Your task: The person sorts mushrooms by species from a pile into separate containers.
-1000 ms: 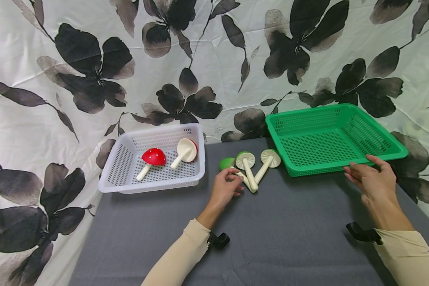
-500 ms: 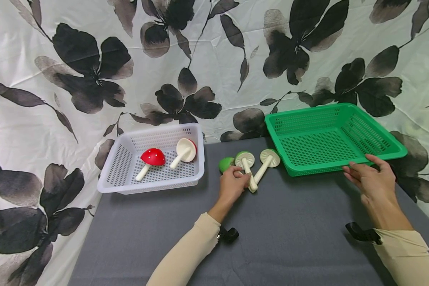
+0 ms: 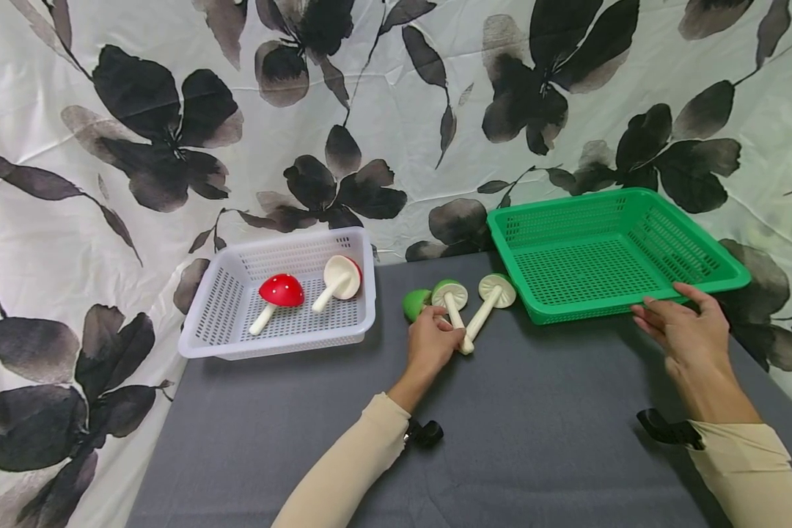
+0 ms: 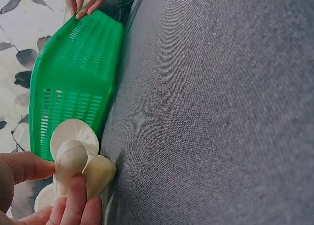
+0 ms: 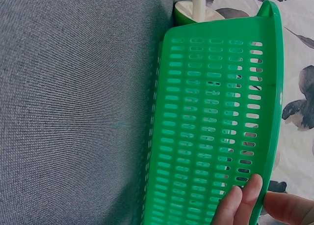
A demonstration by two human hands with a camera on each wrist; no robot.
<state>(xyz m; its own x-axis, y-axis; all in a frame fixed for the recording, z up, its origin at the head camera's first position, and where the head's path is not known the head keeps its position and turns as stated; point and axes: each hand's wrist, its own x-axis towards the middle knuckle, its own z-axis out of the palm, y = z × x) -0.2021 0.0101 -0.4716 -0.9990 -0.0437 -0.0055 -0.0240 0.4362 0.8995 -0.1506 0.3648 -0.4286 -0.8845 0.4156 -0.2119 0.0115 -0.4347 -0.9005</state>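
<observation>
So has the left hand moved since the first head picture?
Yes. Judged against the white basket in the head view, the left hand has shifted right, away from it.

Filling the background, a lightly wrinkled white fabric backdrop [image 3: 396, 125] with a floral print: large black-to-grey flowers [image 3: 135, 84] in a watercolour-like wash, plus thin curving stems and drooping leaves [image 3: 36, 180]; visible beyond both sides of the table too. Underneath, a plain dark grey tablecloth [image 3: 534, 411], reaching back to the backdrop, faintly creased near the front, finely woven in both wrist views
</observation>
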